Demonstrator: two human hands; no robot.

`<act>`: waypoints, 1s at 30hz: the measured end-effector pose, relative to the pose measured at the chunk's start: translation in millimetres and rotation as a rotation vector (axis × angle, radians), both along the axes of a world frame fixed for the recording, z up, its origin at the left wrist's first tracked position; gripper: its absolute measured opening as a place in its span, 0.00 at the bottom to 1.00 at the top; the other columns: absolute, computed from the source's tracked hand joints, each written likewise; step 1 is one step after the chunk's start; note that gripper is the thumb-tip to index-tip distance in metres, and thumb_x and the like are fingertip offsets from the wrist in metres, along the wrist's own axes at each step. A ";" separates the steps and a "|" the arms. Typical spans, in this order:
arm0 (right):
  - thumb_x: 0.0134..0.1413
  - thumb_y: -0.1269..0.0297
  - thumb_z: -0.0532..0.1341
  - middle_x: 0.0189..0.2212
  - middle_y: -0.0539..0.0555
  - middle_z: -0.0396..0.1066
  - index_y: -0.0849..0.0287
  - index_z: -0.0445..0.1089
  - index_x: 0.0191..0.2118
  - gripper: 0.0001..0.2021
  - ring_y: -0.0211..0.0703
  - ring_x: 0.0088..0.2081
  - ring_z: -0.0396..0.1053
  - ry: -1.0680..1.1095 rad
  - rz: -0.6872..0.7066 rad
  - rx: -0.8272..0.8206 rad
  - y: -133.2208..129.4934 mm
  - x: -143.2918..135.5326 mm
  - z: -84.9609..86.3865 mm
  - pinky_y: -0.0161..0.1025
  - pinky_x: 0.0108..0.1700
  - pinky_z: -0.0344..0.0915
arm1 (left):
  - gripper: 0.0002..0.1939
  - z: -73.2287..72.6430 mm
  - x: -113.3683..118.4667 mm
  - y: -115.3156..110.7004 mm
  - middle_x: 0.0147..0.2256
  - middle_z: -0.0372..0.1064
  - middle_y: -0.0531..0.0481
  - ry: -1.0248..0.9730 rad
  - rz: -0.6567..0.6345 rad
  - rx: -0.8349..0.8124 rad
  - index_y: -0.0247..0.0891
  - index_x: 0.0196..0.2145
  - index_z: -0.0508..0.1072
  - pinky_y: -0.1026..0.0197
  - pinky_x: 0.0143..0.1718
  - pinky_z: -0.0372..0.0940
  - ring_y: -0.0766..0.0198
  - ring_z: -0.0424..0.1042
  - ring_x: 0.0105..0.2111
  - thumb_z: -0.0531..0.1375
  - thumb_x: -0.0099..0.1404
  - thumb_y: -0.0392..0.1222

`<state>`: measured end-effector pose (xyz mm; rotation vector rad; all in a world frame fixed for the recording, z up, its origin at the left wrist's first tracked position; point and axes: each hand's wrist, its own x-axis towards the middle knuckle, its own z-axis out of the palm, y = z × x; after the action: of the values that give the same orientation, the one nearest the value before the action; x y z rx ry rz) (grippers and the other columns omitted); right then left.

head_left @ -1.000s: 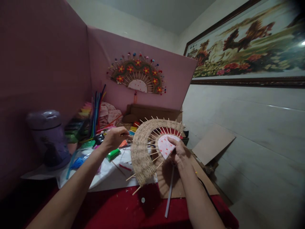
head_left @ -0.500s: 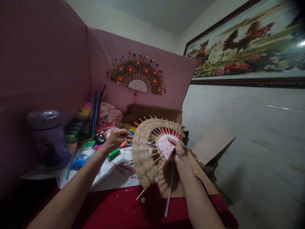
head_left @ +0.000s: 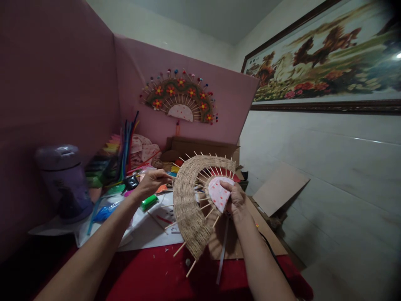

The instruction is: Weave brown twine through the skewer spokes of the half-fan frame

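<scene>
A half-round fan of woven twine (head_left: 189, 196) on thin wooden sticks is held up above the table. My right hand (head_left: 235, 200) grips its pink-and-white dotted centre (head_left: 219, 192), thumb on the front face and fingers hidden behind. At the fan's left edge, my left hand (head_left: 156, 182) has its fingertips pinched together beside the stick ends; whatever is between them is too small to make out. Bare stick ends jut out all round the twine band.
A decorated fan (head_left: 181, 98) hangs on the pink board. To the left stand a purple flask (head_left: 64, 184) and pipe cleaners (head_left: 127, 146). A green packet (head_left: 149, 202), a glue stick (head_left: 223, 251) and cardboard (head_left: 266, 230) lie on the red-covered table (head_left: 140, 276).
The held fan has turned slightly, its lower end swinging down and a little to the right. Both hands stay in nearly the same places.
</scene>
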<state>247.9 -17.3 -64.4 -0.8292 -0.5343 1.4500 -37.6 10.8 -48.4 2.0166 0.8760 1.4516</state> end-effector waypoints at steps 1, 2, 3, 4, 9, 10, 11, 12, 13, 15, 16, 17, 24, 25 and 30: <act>0.44 0.75 0.61 0.21 0.55 0.75 0.65 0.69 0.29 0.03 0.44 0.21 0.73 -0.009 0.015 -0.006 -0.3 0.1 -0.1 0.41 0.30 0.73 | 0.07 0.1 -1.0 0.2 0.20 0.70 0.51 0.021 0.023 0.006 0.35 0.23 0.76 0.68 0.23 0.62 0.68 0.67 0.22 0.64 0.49 0.42; 0.44 0.75 0.61 0.21 0.55 0.75 0.64 0.69 0.29 0.02 0.44 0.21 0.73 -0.017 0.036 -0.010 -0.4 0.4 -0.4 0.41 0.30 0.73 | 0.07 0.4 -2.1 0.4 0.20 0.69 0.51 0.038 0.042 0.010 0.35 0.22 0.76 0.68 0.23 0.61 0.68 0.67 0.22 0.64 0.49 0.42; 0.44 0.75 0.60 0.21 0.55 0.75 0.64 0.69 0.28 0.02 0.43 0.21 0.72 -0.025 0.059 -0.013 -0.4 0.8 -0.9 0.40 0.30 0.73 | 0.08 0.7 -3.2 0.6 0.20 0.69 0.51 0.050 0.061 0.014 0.35 0.22 0.75 0.68 0.23 0.61 0.68 0.67 0.22 0.64 0.49 0.43; 0.44 0.75 0.60 0.21 0.55 0.75 0.64 0.69 0.27 0.02 0.43 0.21 0.73 -0.033 0.080 -0.010 -0.2 1.3 -1.5 0.40 0.31 0.73 | 0.08 1.2 -4.2 0.8 0.20 0.70 0.51 0.058 0.084 0.022 0.34 0.22 0.75 0.68 0.23 0.60 0.68 0.67 0.22 0.64 0.49 0.43; 0.44 0.74 0.61 0.19 0.53 0.74 0.62 0.68 0.28 0.02 0.44 0.24 0.74 -0.078 0.141 0.026 2.5 4.9 -5.0 0.41 0.33 0.73 | 0.10 2.9 -7.4 1.3 0.17 0.65 0.55 0.164 0.255 0.118 0.35 0.21 0.73 0.68 0.21 0.55 0.70 0.61 0.19 0.64 0.50 0.45; 0.45 0.74 0.61 0.19 0.53 0.74 0.62 0.68 0.28 0.02 0.45 0.24 0.74 -0.087 0.143 0.021 2.8 5.3 -5.2 0.41 0.33 0.72 | 0.10 2.9 -7.9 1.3 0.17 0.64 0.55 0.197 0.284 0.139 0.35 0.21 0.72 0.68 0.21 0.54 0.70 0.60 0.18 0.64 0.51 0.45; 0.45 0.75 0.60 0.19 0.53 0.74 0.62 0.68 0.28 0.02 0.45 0.24 0.74 -0.097 0.136 0.007 2.8 5.4 -5.1 0.41 0.33 0.72 | 0.11 2.8 -8.6 1.3 0.17 0.63 0.56 0.231 0.312 0.161 0.35 0.20 0.71 0.67 0.21 0.53 0.71 0.59 0.18 0.64 0.51 0.46; 0.45 0.75 0.60 0.19 0.53 0.74 0.62 0.68 0.28 0.02 0.44 0.23 0.74 -0.107 0.120 -0.014 2.6 5.3 -4.7 0.41 0.33 0.72 | 0.11 2.5 -9.2 1.2 0.17 0.63 0.56 0.265 0.339 0.185 0.35 0.20 0.71 0.67 0.21 0.53 0.71 0.58 0.18 0.64 0.51 0.46; 0.45 0.76 0.59 0.19 0.54 0.74 0.63 0.68 0.28 0.03 0.43 0.23 0.73 -0.118 0.102 -0.040 2.1 5.0 -4.2 0.40 0.33 0.72 | 0.11 2.4 -9.7 0.9 0.17 0.64 0.56 0.300 0.361 0.208 0.36 0.21 0.71 0.67 0.22 0.52 0.70 0.59 0.19 0.64 0.51 0.46; 0.45 0.76 0.59 0.21 0.54 0.75 0.63 0.68 0.27 0.03 0.42 0.23 0.73 -0.136 0.091 -0.081 0.9 4.4 -3.0 0.39 0.33 0.72 | 0.10 2.5 -10.2 -0.3 0.20 0.66 0.55 0.367 0.379 0.248 0.36 0.22 0.71 0.66 0.24 0.53 0.70 0.61 0.21 0.64 0.52 0.44; 0.46 0.76 0.59 0.21 0.54 0.75 0.63 0.68 0.27 0.03 0.41 0.23 0.73 -0.141 0.100 -0.090 0.4 4.2 -2.6 0.39 0.33 0.72 | 0.09 2.9 -10.1 -1.3 0.21 0.67 0.54 0.395 0.374 0.265 0.36 0.23 0.71 0.66 0.25 0.54 0.69 0.62 0.22 0.64 0.53 0.43; 0.46 0.76 0.59 0.22 0.54 0.75 0.64 0.68 0.27 0.03 0.41 0.23 0.73 -0.145 0.115 -0.093 0.0 4.2 -2.3 0.39 0.33 0.72 | 0.08 3.6 -9.7 -2.4 0.22 0.68 0.54 0.419 0.363 0.282 0.36 0.23 0.71 0.66 0.26 0.55 0.68 0.63 0.23 0.63 0.54 0.42; 0.46 0.76 0.58 0.19 0.54 0.74 0.64 0.69 0.27 0.04 0.41 0.20 0.72 -0.166 0.163 -0.093 0.1 6.3 -3.4 0.37 0.29 0.71 | 0.05 9.6 -7.0 -7.2 0.25 0.69 0.52 0.483 0.331 0.398 0.37 0.26 0.74 0.65 0.27 0.56 0.67 0.65 0.25 0.60 0.58 0.38; 0.46 0.76 0.58 0.19 0.54 0.74 0.64 0.69 0.27 0.04 0.41 0.20 0.72 -0.173 0.170 -0.096 -0.2 6.5 -3.5 0.37 0.29 0.71 | 0.05 9.8 -7.5 -6.7 0.25 0.69 0.52 0.480 0.329 0.395 0.38 0.26 0.75 0.66 0.26 0.55 0.68 0.64 0.24 0.60 0.58 0.38; 0.43 0.76 0.59 0.22 0.55 0.76 0.65 0.69 0.28 0.03 0.42 0.23 0.73 -0.201 0.214 -0.060 -4.2 7.6 -3.9 0.37 0.30 0.71 | 0.05 10.5 -10.4 -4.6 0.22 0.68 0.53 0.355 0.223 0.266 0.37 0.23 0.75 0.67 0.24 0.56 0.70 0.63 0.21 0.62 0.55 0.39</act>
<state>255.5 -21.5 -68.3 -0.9955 -0.7534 1.5929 -48.0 6.2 -37.9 2.4952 1.1326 1.4090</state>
